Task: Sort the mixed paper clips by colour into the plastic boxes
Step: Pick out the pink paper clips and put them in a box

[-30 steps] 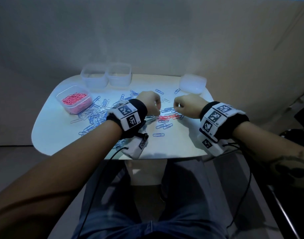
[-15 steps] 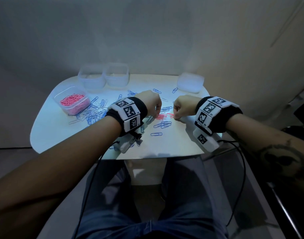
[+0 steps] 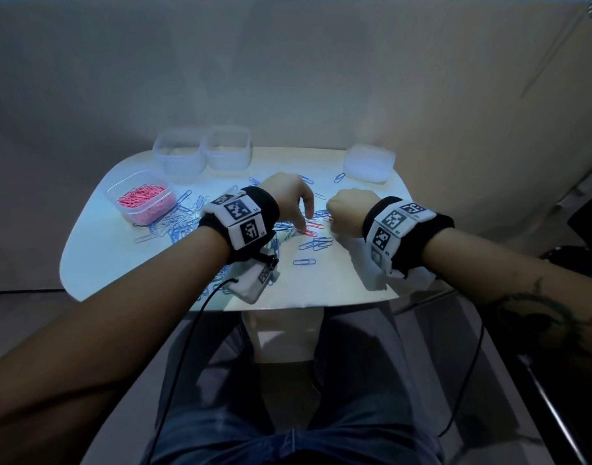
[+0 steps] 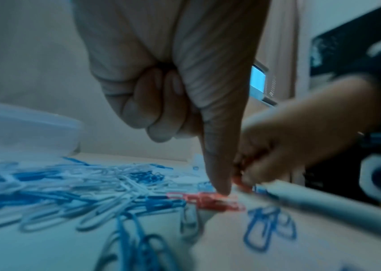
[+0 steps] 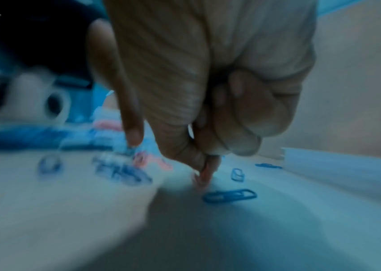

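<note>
Red paper clips (image 3: 310,229) lie mixed with blue ones (image 3: 316,245) at the middle of the white table (image 3: 96,263). My left hand (image 3: 303,223) reaches down to them. Its thumb tip (image 4: 219,188) presses a red clip (image 4: 210,200) against the table, the index finger is just beyond, and the other fingers are curled in. My right hand (image 3: 331,220) is close on the right, pinching a red clip (image 5: 202,176) between thumb and forefinger just above the table. A clear box (image 3: 140,199) at the left holds pink-red clips.
Two clear boxes (image 3: 179,156) (image 3: 227,151) stand side by side at the back, and another clear box (image 3: 368,162) at the back right. A heap of blue and white clips (image 3: 177,226) spreads beside the pink-filled box. One blue clip (image 3: 304,262) lies near the front.
My left hand has uncurled its thumb and index finger from a fist down onto the red clips. The right hand stays beside it, still closed.
</note>
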